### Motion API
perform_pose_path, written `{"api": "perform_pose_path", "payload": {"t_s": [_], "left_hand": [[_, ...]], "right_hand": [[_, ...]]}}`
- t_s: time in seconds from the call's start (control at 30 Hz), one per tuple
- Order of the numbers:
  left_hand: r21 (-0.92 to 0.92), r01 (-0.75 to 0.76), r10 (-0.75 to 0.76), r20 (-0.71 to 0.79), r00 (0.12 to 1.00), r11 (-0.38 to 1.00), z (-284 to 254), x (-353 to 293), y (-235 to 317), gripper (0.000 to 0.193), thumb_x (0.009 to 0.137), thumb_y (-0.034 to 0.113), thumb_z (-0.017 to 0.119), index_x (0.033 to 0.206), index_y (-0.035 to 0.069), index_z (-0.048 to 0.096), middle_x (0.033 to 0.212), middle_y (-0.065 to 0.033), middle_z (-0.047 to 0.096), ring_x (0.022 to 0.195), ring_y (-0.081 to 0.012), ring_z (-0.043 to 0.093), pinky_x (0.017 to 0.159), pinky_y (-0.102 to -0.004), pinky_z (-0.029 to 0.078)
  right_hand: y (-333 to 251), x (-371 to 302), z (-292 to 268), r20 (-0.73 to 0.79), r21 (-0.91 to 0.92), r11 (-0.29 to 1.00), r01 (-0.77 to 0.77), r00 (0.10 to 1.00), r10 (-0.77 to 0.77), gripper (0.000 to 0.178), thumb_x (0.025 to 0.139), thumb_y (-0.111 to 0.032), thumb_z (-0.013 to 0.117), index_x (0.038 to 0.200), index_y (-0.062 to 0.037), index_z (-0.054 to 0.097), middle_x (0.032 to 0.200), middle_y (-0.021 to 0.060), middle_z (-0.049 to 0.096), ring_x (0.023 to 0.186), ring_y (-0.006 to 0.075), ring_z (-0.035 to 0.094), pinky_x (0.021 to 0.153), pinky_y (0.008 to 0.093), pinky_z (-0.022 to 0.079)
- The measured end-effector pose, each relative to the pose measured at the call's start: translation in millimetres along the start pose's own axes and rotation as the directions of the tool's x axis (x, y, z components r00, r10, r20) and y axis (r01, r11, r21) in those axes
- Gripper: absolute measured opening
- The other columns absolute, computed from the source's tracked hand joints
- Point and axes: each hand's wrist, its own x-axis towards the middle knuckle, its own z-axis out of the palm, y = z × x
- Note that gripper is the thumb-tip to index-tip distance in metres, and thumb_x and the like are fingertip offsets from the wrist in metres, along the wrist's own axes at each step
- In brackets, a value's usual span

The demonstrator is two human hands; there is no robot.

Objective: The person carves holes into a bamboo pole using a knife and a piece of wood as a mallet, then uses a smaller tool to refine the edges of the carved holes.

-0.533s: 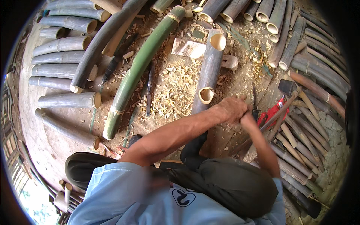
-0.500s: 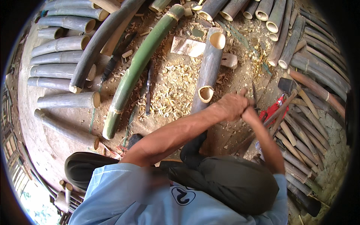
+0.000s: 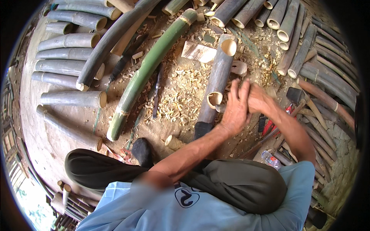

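A grey bamboo tube (image 3: 218,75) lies lengthwise in front of me, with an oval opening cut near its far end and another near its close end. Beside the nearer opening, my left hand (image 3: 236,109) and my right hand (image 3: 259,99) are pressed together. Between them they grip a bladed tool whose handle is hidden. Its short dark metal end (image 3: 220,108) pokes out left of my left hand, at the opening's edge. My dark-covered foot (image 3: 203,129) rests against the tube's near end.
Wood chips (image 3: 173,96) cover the ground left of the tube, with a slim dark tool (image 3: 157,90) among them. A long green bamboo pole (image 3: 154,63) lies farther left. Cut bamboo pieces (image 3: 73,99) line both sides. At right are a black-headed mallet (image 3: 295,95) and a plastic bottle (image 3: 271,159).
Both hands have moved left with the tool, from right of the tube to its nearer opening. The blade pointed upward before; now its end is at the cut. My right elbow has swung outward.
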Motion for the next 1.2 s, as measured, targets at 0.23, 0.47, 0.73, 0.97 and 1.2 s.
{"api": "perform_pose_path", "payload": {"t_s": [0.23,0.47,0.73,0.97,1.2], "left_hand": [[0.090,-0.035,-0.015,0.502,0.865,0.995,-27,-9,2,0.114,0.063,0.001,0.076,0.157,0.018,0.013,0.149,-0.0388,0.021,0.123,-0.0530,0.048,0.107,-0.0520,0.044],[0.229,-0.234,-0.215,0.973,0.084,0.945,-65,39,1,0.103,0.059,0.009,0.080,0.151,0.015,0.032,0.145,-0.0245,0.041,0.127,-0.0431,0.051,0.110,-0.0398,0.044],[0.463,0.356,-0.582,0.592,0.557,0.812,-170,-74,-2,0.061,0.078,0.017,0.071,0.128,-0.004,0.043,0.111,-0.0264,0.063,0.096,-0.0453,0.065,0.086,-0.0511,0.052],[0.854,-0.122,-0.515,0.413,0.751,0.506,-184,-52,24,0.019,0.082,0.011,0.065,0.094,0.000,0.055,0.080,-0.0192,0.068,0.072,-0.0330,0.071,0.066,-0.0453,0.056],[0.792,-0.335,-0.530,0.597,0.602,0.511,-187,29,38,0.012,0.070,0.008,0.066,0.078,0.000,0.070,0.077,-0.0181,0.071,0.077,-0.0350,0.072,0.070,-0.0440,0.058]], "right_hand": [[-63,-36,55,0.206,0.713,0.521,-0.469,0.851,0.483,0.054,0.084,-0.022,0.068,0.131,-0.0035,0.050,0.112,0.0169,0.065,0.102,0.0325,0.064,0.090,0.0448,0.052],[-138,49,59,0.699,0.707,-0.443,-0.551,0.450,0.555,0.045,0.094,-0.030,0.057,0.132,-0.0076,0.049,0.115,0.0120,0.063,0.103,0.0238,0.063,0.084,0.0371,0.054],[-179,19,55,0.277,0.415,-0.858,0.302,0.856,0.436,0.041,0.104,-0.043,0.043,0.121,-0.0089,0.056,0.106,0.0099,0.064,0.094,0.0206,0.063,0.080,0.0361,0.054],[-165,53,95,0.109,0.186,-0.944,0.274,0.949,0.297,0.042,0.105,-0.035,0.044,0.115,0.0009,0.062,0.102,0.0129,0.070,0.087,0.0242,0.068,0.079,0.0395,0.057],[-161,47,96,0.081,-0.072,-0.953,0.293,0.955,0.287,0.031,0.105,-0.022,0.048,0.113,0.0050,0.061,0.102,0.0176,0.070,0.092,0.0274,0.070,0.083,0.0380,0.060]]}}
